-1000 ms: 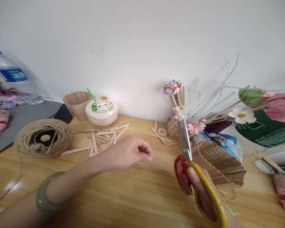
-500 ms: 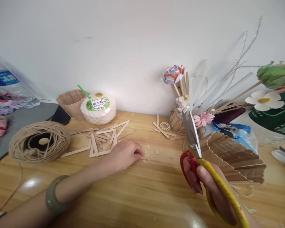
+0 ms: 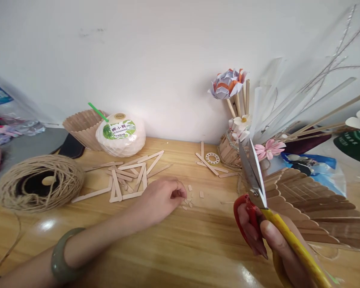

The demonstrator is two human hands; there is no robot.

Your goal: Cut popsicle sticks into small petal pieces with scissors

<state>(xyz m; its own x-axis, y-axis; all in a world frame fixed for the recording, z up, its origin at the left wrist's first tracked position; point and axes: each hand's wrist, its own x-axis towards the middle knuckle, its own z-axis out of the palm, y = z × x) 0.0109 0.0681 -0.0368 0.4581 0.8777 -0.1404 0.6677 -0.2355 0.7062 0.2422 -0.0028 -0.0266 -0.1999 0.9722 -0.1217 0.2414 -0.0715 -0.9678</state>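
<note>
My right hand (image 3: 283,244) is closed through the handles of a pair of scissors (image 3: 259,196), one red and one yellow. The metal blades point up, slightly parted, with nothing between them. My left hand (image 3: 165,198) wears a thin ring and rests low over the table, its thumb and fingertips pinched together. Small cut-off wood pieces (image 3: 188,203) lie right at those fingertips; whether one is in the pinch I cannot make out. Just behind that hand, several craft sticks (image 3: 141,178) are glued or laid in angled shapes in a loose pile.
A roll of twine (image 3: 15,182) sits at the left, near a white wrapped coconut (image 3: 121,138) with a green straw. Behind it stands a craft-stick cup (image 3: 81,124). At the right are a flower-filled stick pot (image 3: 228,150), a wooden ring (image 3: 212,158) and a craft-stick basket (image 3: 321,212).
The view has shifted, so most things sit a little differently in the picture. My left hand stays pinched by the wood bits; my right still holds the scissors upright.
</note>
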